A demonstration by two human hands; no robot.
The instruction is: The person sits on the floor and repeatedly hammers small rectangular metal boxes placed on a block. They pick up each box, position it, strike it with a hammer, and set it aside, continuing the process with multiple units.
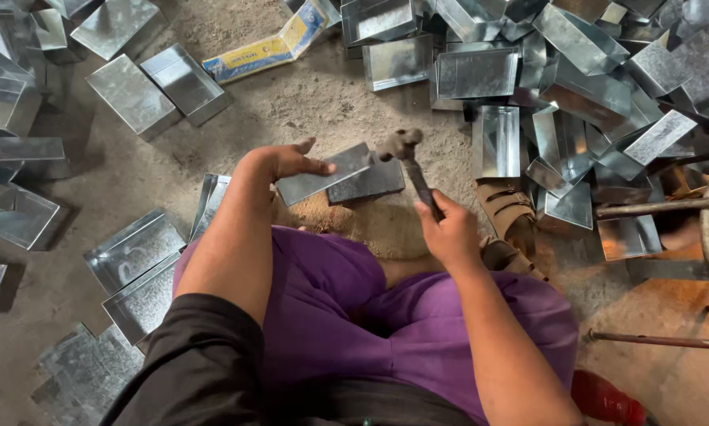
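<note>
I sit on the ground in purple trousers. My left hand [287, 162] holds the left end of a folded sheet-metal piece [323, 175] lying on a dark block [368, 183] in front of me. My right hand [449, 229] grips the wooden handle of a hammer [402, 146]. The hammer's head touches or hovers at the right end of the metal piece.
Several folded galvanised metal boxes lie piled at the top right [575, 71] and scattered on the left [134, 252]. A yellow and blue carton [268, 47] lies at the top. A brown sandal [508, 213] and rusty metal rods [662, 207] lie to the right. A red object [603, 398] sits low right.
</note>
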